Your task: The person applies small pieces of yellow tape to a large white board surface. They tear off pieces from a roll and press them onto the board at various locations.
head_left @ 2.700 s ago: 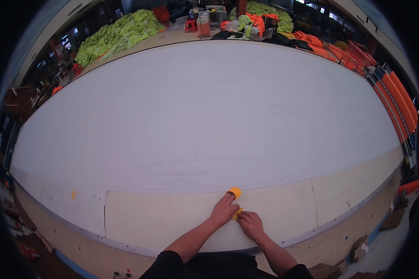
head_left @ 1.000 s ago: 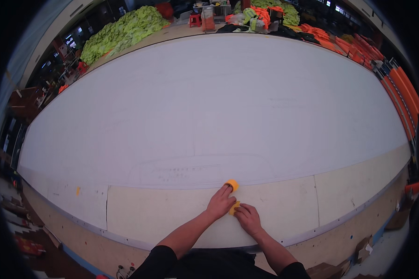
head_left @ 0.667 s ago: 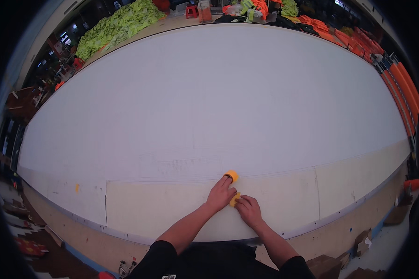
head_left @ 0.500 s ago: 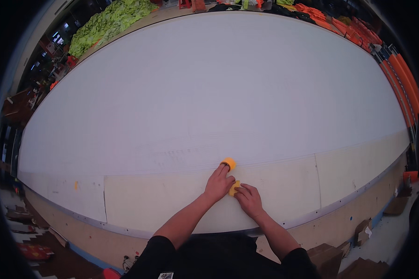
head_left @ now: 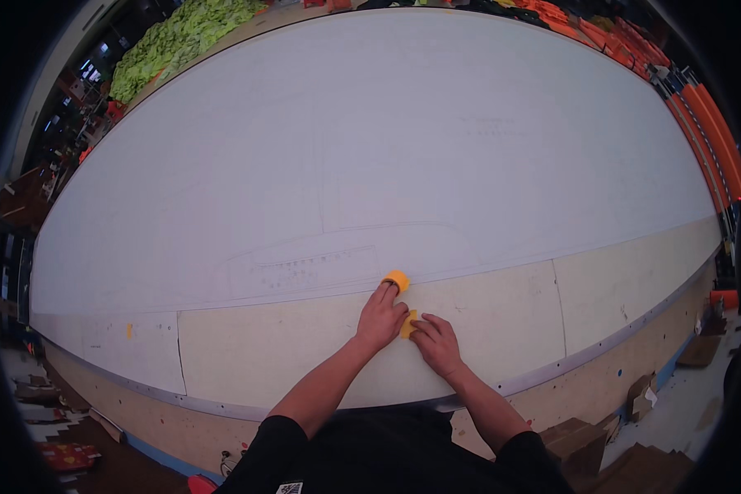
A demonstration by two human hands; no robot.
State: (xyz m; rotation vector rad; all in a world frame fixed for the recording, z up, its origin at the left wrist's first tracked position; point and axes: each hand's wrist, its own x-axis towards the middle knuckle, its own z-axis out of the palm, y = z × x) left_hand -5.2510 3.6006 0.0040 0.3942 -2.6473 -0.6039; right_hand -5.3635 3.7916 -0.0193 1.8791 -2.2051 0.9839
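Note:
A roll of yellow adhesive tape [head_left: 398, 277] is held at the fingertips of my left hand [head_left: 377, 319], close to the lower edge of the white sheet [head_left: 305, 181]. Between my two hands lies a short piece of yellow tape [head_left: 407, 326]. My right hand [head_left: 438, 344] has its fingers bent onto that piece, pinching or pressing it; its fingertips partly cover it. The thumb side of my left hand is right beside the same piece. Faint pencil-like lines and small marks show on the sheet just left of the roll.
A pale board strip [head_left: 263, 354] with seams runs along the table's near edge, bearing another small yellow tape piece [head_left: 129, 331] at left. Lime-green fabric [head_left: 181, 41] is heaped at the far left, orange fabric [head_left: 626, 41] at the far right. Cardboard [head_left: 572, 445] stands below right.
The view has shifted slightly, showing more of the drawn lines. Both hands stay close together; my right fingers have moved a little over the tape piece, and less of it shows.

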